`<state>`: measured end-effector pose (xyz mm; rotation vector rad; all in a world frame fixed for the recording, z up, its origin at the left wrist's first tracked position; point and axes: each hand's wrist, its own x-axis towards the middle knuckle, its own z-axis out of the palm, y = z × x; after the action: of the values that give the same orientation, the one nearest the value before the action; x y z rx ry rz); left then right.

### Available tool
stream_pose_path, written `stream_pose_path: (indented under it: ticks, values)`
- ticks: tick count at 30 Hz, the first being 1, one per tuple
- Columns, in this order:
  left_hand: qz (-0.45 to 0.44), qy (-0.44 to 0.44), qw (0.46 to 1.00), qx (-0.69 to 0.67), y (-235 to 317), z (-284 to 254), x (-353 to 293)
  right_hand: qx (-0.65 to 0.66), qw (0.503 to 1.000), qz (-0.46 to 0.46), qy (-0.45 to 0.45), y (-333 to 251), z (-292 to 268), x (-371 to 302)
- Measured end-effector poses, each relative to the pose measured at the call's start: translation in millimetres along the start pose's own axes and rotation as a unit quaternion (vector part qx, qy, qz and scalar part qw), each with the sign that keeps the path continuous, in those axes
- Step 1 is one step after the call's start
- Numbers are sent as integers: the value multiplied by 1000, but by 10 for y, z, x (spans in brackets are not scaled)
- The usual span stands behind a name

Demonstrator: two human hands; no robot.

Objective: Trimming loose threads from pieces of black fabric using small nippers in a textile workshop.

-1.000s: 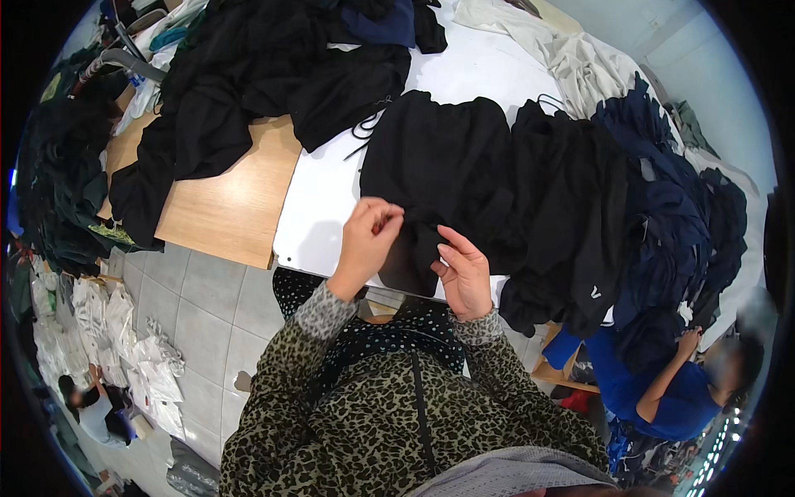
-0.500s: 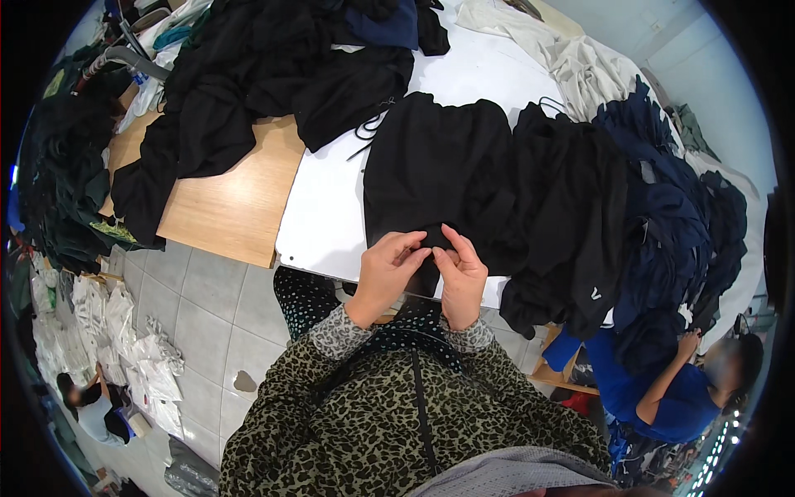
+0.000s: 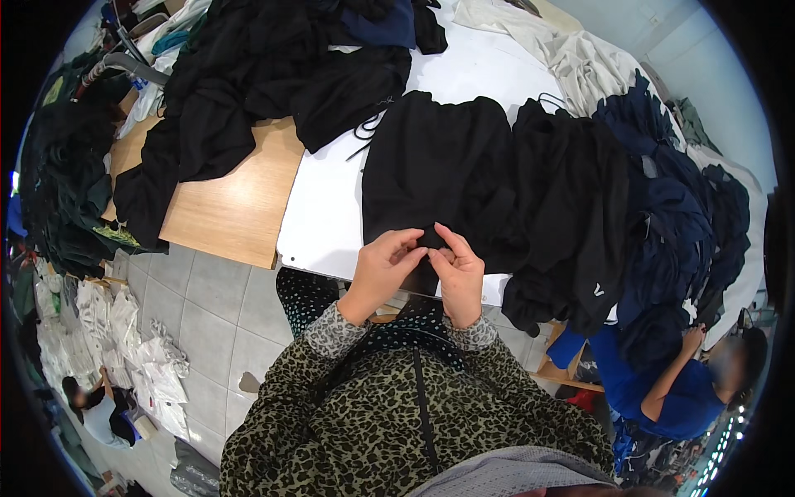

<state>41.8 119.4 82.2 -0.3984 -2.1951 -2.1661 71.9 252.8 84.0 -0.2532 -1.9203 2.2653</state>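
A black garment point(image 3: 443, 161) lies spread on the white tabletop, its near end hanging at the front edge. My left hand point(image 3: 381, 269) pinches dark cloth at that end between thumb and fingertips. Close beside it, my right hand point(image 3: 461, 277) also pinches the cloth, thumb and forefinger nearly meeting the left fingertips. The small piece of fabric between the fingertips is mostly hidden. To the right lies another black garment point(image 3: 571, 190) with a small light mark near its lower end.
Black clothes point(image 3: 240, 74) are heaped at the far left, partly over a wooden board point(image 3: 236, 199). Navy garments point(image 3: 667, 215) pile up on the right, with pale cloth point(image 3: 584, 70) behind. A person in blue point(image 3: 679, 398) works at the right; another person point(image 3: 99, 414) sits by white bundles point(image 3: 157, 364).
Both hands have shifted very slightly left, still pinching the cloth. The garments on the table lie as before.
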Motion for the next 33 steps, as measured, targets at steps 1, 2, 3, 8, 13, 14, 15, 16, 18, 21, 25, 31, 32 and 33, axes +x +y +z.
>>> stream_pose_path:
  ticks: [1, 2, 3, 8, 13, 14, 15, 16, 18, 21, 25, 31, 32, 33]
  values:
    - [24, -19, 997, 72, 26, -37, 14, 0, 1000, 1, 0, -3, 5, -2]
    - [24, -19, 997, 73, 15, -41, 17, -16, 1000, -5, -12, -9, 8, -3]
    - [43, -11, 994, 98, -4, -42, 17, -32, 999, -11, -23, -9, 10, -4]
    - [-72, -18, 997, 6, -28, -85, 46, -3, 999, 51, -9, -22, 4, 2]
    - [-261, -40, 953, -146, -18, -130, 100, 58, 993, 105, -9, -34, 3, -1]
    - [-261, -40, 953, -146, -17, -125, 98, 66, 992, 107, -11, -38, 6, -2]
    - [-254, -29, 955, -151, -17, -114, 93, 73, 991, 109, -12, -40, 7, -4]
    - [-246, -18, 956, -156, -22, -105, 89, 73, 991, 109, -12, -38, 4, -7]
    - [-247, -9, 955, -163, -55, -111, 87, 88, 991, 105, -7, -35, -6, -12]
    - [-250, -9, 955, -161, -18, -130, 106, 83, 990, 109, 12, -56, -35, -4]
    - [-167, -46, 982, -68, -59, -152, 101, 85, 990, 111, 8, -59, -43, -11]
    - [-26, -50, 997, 57, -26, -89, 64, 38, 996, 83, -3, -48, -38, -30]
    - [-46, -64, 993, 84, -44, -102, 72, 31, 996, 86, -7, -44, -40, -33]
    - [-46, -65, 993, 83, -77, -109, 77, 24, 996, 89, -10, -40, -42, -36]
